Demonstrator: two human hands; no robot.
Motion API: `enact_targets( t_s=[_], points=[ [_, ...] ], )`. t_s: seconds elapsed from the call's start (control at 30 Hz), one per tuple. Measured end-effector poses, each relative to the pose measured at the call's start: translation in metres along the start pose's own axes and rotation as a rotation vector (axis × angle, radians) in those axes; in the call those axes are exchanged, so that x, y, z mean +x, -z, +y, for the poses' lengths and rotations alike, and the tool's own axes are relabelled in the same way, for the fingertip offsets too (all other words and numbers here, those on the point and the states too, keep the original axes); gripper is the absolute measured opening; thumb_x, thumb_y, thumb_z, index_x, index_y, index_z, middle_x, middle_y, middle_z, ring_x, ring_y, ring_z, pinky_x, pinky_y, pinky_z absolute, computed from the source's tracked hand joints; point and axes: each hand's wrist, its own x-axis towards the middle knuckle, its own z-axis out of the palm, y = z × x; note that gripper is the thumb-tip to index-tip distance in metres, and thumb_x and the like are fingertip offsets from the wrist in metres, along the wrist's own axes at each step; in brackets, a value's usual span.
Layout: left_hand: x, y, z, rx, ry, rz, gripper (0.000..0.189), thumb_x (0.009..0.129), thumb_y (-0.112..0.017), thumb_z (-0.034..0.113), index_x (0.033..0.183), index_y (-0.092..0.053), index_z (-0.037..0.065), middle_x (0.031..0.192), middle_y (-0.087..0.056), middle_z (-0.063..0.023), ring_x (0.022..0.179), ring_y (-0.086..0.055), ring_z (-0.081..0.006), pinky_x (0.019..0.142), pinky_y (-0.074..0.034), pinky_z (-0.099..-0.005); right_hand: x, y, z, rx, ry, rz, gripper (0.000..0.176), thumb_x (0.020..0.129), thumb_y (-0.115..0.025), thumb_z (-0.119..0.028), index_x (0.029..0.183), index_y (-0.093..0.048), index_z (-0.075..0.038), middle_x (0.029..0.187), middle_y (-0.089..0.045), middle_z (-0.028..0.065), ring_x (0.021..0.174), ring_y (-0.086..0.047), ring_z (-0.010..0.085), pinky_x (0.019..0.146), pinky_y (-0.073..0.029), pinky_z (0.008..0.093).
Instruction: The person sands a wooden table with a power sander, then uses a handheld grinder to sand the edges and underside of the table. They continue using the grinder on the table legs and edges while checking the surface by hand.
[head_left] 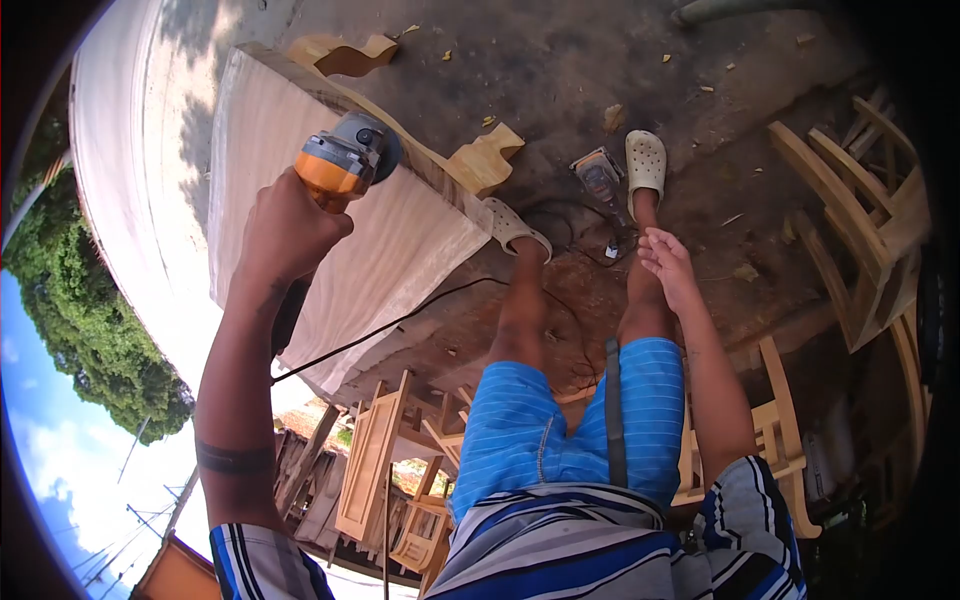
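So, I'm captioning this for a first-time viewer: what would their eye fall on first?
Probably the orange-and-grey angle grinder, gripped in the left hand in front of a large pale wooden panel, left of centre. Next might come the bright blue striped shorts, low in the middle, then the cream clogs further up the picture.

open-air woodshop: grinder (340,168), perhaps chairs (866,238)
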Motion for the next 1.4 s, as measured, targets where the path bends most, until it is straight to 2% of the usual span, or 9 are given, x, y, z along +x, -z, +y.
enact_targets(
  t_s=[0.23, 0.47, 0.57, 0.83, 0.97, 1.03, 1.23, 1.37, 1.4],
  points=[
    [0.003, -0.006, 0.018, 0.044, 0.003, -0.035, 0.045, 0.067, -0.075, 0.018, 0.105, -0.064, -0.004, 0.089, -0.072, -0.0218, 0.082, -0.072, -0.0357, 0.077, -0.057, -0.0418, -0.008, 0.067, 0.007, -0.027, -0.016, 0.145, 0.037, 0.097, -0.064, -0.029, 0.126, -0.059, -0.007, 0.108, -0.067, 0.0023, 0.094, -0.062, 0.0095, 0.083, -0.049, 0.0245],
    [-0.028, -0.030, 0.045, 0.185, -0.052, -0.122, 0.046, 0.071, -0.074, 0.024, 0.104, -0.062, -0.005, 0.090, -0.070, -0.0243, 0.086, -0.070, -0.0404, 0.078, -0.056, -0.0469, -0.004, 0.044, 0.001, -0.048, 0.013, 0.081, 0.035, 0.097, -0.063, -0.027, 0.124, -0.059, -0.007, 0.108, -0.067, 0.0022, 0.094, -0.062, 0.0094, 0.083, -0.049, 0.0252],
    [-0.046, -0.041, 0.061, 0.211, -0.054, -0.148, 0.045, 0.069, -0.072, 0.016, 0.106, -0.060, -0.006, 0.085, -0.070, -0.0262, 0.083, -0.070, -0.0415, 0.079, -0.056, -0.0465, -0.001, 0.027, -0.004, -0.060, 0.032, 0.055, 0.035, 0.097, -0.064, -0.027, 0.124, -0.059, -0.006, 0.108, -0.067, 0.0031, 0.094, -0.063, 0.0094, 0.082, -0.048, 0.0252],
    [-0.083, -0.078, 0.075, 0.291, -0.198, -0.153, 0.040, 0.072, -0.074, 0.014, 0.100, -0.053, -0.004, 0.083, -0.067, -0.0236, 0.075, -0.069, -0.0412, 0.067, -0.056, -0.0483, -0.001, 0.015, -0.015, -0.077, 0.093, 0.020, 0.034, 0.096, -0.065, -0.026, 0.122, -0.060, -0.005, 0.105, -0.068, 0.0034, 0.091, -0.064, 0.0094, 0.080, -0.049, 0.0249],
    [-0.105, -0.106, 0.057, 0.487, -0.341, -0.075, 0.031, 0.076, -0.072, 0.012, 0.097, -0.052, 0.000, 0.086, -0.063, -0.0183, 0.076, -0.068, -0.0345, 0.064, -0.055, -0.0421, 0.005, 0.028, -0.021, -0.108, 0.109, 0.056, 0.031, 0.096, -0.065, -0.023, 0.121, -0.061, -0.005, 0.105, -0.069, 0.0036, 0.090, -0.064, 0.0092, 0.078, -0.049, 0.0234],
    [-0.118, -0.114, 0.043, 0.568, -0.363, -0.047, 0.025, 0.079, -0.066, 0.010, 0.098, -0.052, 0.002, 0.088, -0.062, -0.0162, 0.081, -0.066, -0.0310, 0.069, -0.054, -0.0396, 0.010, 0.038, -0.025, -0.150, 0.119, 0.060, 0.030, 0.096, -0.065, -0.022, 0.120, -0.061, -0.005, 0.103, -0.068, 0.0033, 0.088, -0.064, 0.0089, 0.077, -0.049, 0.0225],
    [-0.166, -0.119, -0.008, 0.519, -0.249, 0.027, 0.029, 0.082, -0.064, 0.012, 0.106, -0.053, -0.001, 0.091, -0.063, -0.0153, 0.084, -0.067, -0.0297, 0.074, -0.054, -0.0388, 0.039, 0.021, -0.052, -0.380, 0.293, -0.129, 0.024, 0.093, -0.067, -0.014, 0.113, -0.064, -0.001, 0.095, -0.067, 0.0020, 0.084, -0.061, 0.0071, 0.076, -0.050, 0.0238],
    [-0.203, -0.142, -0.016, 0.204, -0.035, 0.132, 0.043, 0.077, -0.071, 0.015, 0.113, -0.054, 0.000, 0.096, -0.063, -0.0177, 0.088, -0.066, -0.0365, 0.078, -0.053, -0.0457, 0.029, -0.071, -0.071, -0.578, 0.407, -0.367, 0.028, 0.089, -0.071, -0.012, 0.114, -0.064, -0.001, 0.093, -0.067, 0.0049, 0.081, -0.062, 0.0097, 0.076, -0.053, 0.0266],
    [-0.210, -0.152, -0.016, 0.130, 0.049, 0.104, 0.053, 0.073, -0.077, 0.019, 0.118, -0.054, 0.001, 0.098, -0.064, -0.0184, 0.089, -0.066, -0.0380, 0.077, -0.053, -0.0465, 0.029, -0.096, -0.067, -0.551, 0.445, -0.468, 0.033, 0.088, -0.073, -0.013, 0.117, -0.063, -0.002, 0.092, -0.067, 0.0061, 0.081, -0.063, 0.0112, 0.074, -0.054, 0.0283]
  ],
)
